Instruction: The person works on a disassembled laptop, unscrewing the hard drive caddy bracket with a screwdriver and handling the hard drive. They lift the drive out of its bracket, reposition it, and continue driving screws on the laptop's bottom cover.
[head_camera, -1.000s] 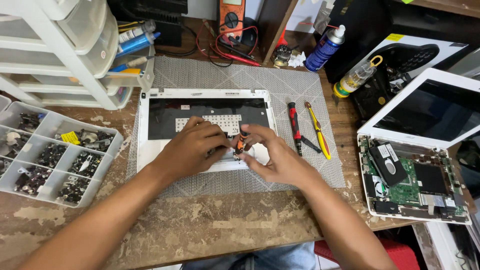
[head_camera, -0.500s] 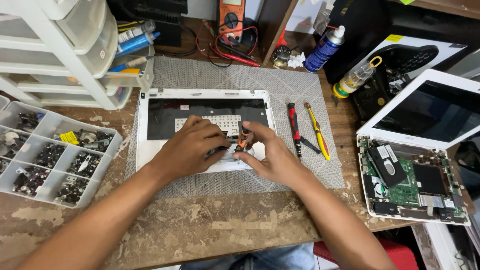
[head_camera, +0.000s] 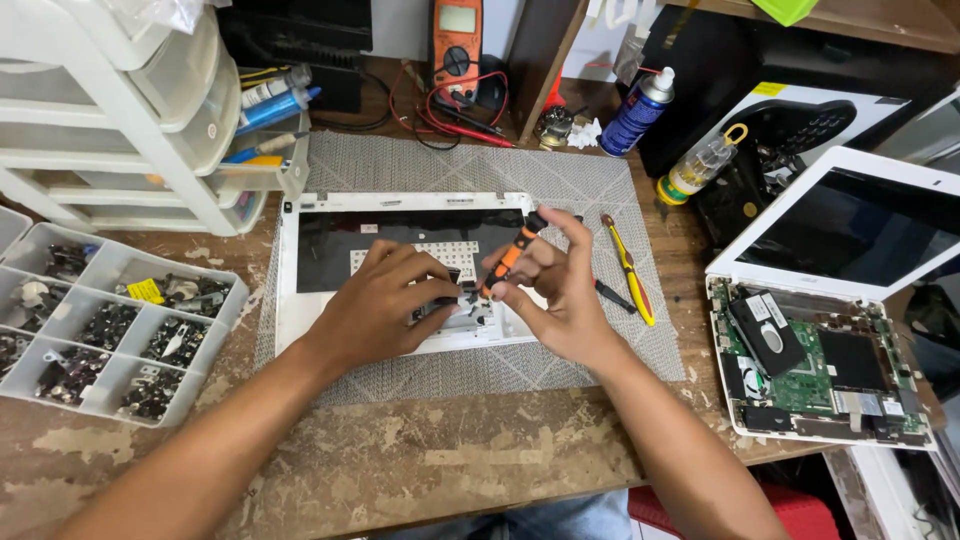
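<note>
A white laptop palm-rest shell (head_camera: 300, 300) lies face down on a grey woven mat (head_camera: 420, 165), its dark inner panel showing. My left hand (head_camera: 385, 300) presses flat on the shell's lower middle, fingers on a small dark part. My right hand (head_camera: 555, 290) grips an orange and black screwdriver (head_camera: 510, 252), tilted, with its tip down at the shell just beside my left fingers.
A compartment tray of screws (head_camera: 95, 330) sits at the left below white plastic drawers (head_camera: 110, 110). A yellow-handled tool (head_camera: 630, 275) lies on the mat's right. An opened white laptop with exposed green board (head_camera: 815, 365) is at right. A multimeter (head_camera: 458, 45), spray can (head_camera: 636, 110) and small bottle (head_camera: 700, 165) stand behind.
My right hand has lifted and tilted the screwdriver more upright, its handle now pointing up and right. My left hand stays on the shell.
</note>
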